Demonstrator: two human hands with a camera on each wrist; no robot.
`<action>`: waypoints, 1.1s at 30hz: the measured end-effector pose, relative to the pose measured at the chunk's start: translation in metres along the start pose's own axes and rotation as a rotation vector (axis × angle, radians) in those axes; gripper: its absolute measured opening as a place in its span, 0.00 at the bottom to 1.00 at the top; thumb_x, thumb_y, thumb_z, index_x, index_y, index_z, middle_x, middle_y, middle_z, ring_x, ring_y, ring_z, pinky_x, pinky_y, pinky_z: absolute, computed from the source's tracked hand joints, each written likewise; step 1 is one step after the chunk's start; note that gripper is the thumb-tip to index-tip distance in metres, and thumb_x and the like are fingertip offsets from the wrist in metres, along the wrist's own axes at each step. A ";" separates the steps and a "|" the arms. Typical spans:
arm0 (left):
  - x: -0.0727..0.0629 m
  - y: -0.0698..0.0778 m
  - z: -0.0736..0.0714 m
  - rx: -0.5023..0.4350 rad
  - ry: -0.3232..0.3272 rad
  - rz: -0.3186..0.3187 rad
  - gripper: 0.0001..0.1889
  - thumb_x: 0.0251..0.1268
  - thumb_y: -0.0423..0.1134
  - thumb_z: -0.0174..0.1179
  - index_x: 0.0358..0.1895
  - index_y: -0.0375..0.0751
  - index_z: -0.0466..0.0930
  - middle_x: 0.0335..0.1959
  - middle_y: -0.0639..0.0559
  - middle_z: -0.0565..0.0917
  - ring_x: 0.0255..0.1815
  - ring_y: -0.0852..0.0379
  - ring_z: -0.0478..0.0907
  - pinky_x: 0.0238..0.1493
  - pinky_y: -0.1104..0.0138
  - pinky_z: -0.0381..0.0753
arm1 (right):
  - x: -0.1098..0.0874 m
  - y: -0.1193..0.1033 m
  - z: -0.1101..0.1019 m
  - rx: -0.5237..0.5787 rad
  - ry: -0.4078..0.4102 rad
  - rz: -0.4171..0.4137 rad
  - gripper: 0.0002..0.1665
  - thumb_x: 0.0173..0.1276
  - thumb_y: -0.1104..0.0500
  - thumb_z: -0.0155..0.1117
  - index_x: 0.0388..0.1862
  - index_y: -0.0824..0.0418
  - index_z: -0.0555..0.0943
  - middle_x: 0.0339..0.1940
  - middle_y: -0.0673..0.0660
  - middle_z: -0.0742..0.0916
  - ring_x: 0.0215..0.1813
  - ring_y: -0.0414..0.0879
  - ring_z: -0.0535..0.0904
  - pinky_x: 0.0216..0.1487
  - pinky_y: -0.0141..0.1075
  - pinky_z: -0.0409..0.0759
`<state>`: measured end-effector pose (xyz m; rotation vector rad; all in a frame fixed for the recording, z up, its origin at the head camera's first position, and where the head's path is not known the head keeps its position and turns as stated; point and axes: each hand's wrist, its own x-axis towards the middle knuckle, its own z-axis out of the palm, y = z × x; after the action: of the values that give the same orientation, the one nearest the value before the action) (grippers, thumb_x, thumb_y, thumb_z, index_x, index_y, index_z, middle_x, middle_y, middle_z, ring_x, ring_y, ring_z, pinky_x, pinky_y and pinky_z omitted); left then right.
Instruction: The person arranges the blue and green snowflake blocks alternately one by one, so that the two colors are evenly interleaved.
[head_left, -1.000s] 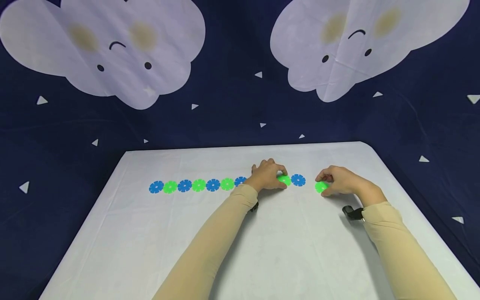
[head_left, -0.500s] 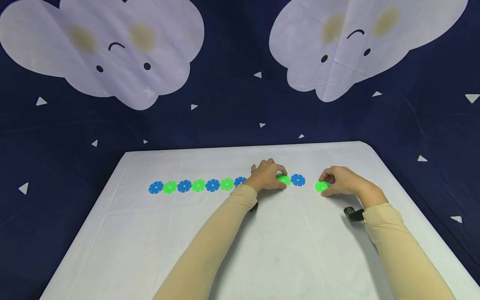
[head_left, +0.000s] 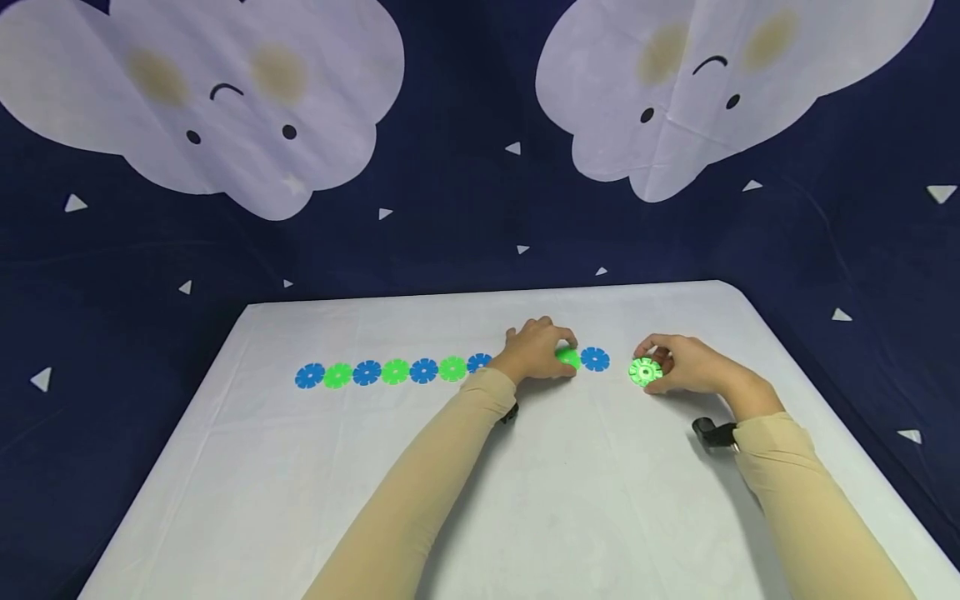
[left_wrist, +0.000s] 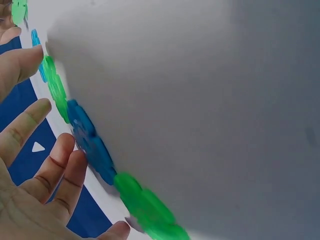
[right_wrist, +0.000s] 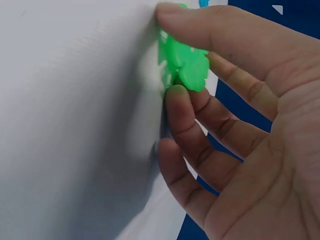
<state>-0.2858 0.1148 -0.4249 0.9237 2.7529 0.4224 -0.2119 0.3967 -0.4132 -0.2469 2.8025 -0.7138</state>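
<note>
In the head view, blue and green notched plastic discs lie in a row on the white table. My left hand (head_left: 534,352) is over the row, thumb and index finger at opposite edges of one green disc (head_left: 567,357). A blue disc (head_left: 595,359) lies just to its right. Farther right, my right hand (head_left: 686,364) pinches another green disc (head_left: 646,372), tilted so its slots show. The right wrist view has this green disc (right_wrist: 190,67) between thumb and fingertips, close to the tabletop. Part of the row is hidden behind my left hand.
The row runs left to a blue disc (head_left: 310,376) at its end. Behind the white table (head_left: 585,500) hangs a dark blue cloth (head_left: 450,233) with clouds and small triangles.
My right hand has tipped its green disc up, so the face now catches the light. My left hand stays at the green disc in the row. The head view has shifted slightly.
</note>
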 end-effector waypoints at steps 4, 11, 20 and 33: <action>0.004 0.004 0.001 -0.004 0.002 0.004 0.28 0.66 0.61 0.74 0.68 0.65 0.83 0.68 0.52 0.80 0.71 0.49 0.74 0.74 0.38 0.70 | -0.001 0.001 -0.002 0.016 -0.018 -0.012 0.35 0.56 0.59 0.86 0.63 0.61 0.84 0.47 0.60 0.87 0.44 0.46 0.81 0.47 0.40 0.79; 0.007 0.012 0.002 -0.014 0.011 -0.003 0.30 0.65 0.61 0.75 0.69 0.65 0.83 0.69 0.53 0.80 0.71 0.51 0.74 0.76 0.37 0.69 | -0.002 0.000 -0.002 -0.006 -0.011 -0.030 0.32 0.56 0.61 0.85 0.61 0.64 0.86 0.43 0.57 0.87 0.40 0.45 0.80 0.45 0.39 0.79; 0.013 0.016 0.010 0.013 0.040 -0.015 0.29 0.63 0.64 0.74 0.68 0.69 0.84 0.67 0.54 0.80 0.70 0.51 0.75 0.75 0.35 0.70 | -0.002 -0.003 0.002 -0.111 0.060 -0.011 0.31 0.52 0.57 0.85 0.57 0.63 0.90 0.37 0.54 0.89 0.37 0.44 0.79 0.41 0.38 0.78; 0.017 0.021 0.016 0.049 0.063 -0.030 0.26 0.64 0.66 0.73 0.66 0.72 0.85 0.67 0.53 0.80 0.69 0.51 0.75 0.74 0.33 0.70 | 0.016 0.003 -0.001 -0.129 0.075 0.005 0.31 0.57 0.55 0.82 0.61 0.60 0.89 0.41 0.54 0.88 0.43 0.47 0.80 0.45 0.40 0.78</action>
<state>-0.2824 0.1443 -0.4349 0.8933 2.8420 0.3866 -0.2274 0.3959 -0.4164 -0.2402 2.9233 -0.5523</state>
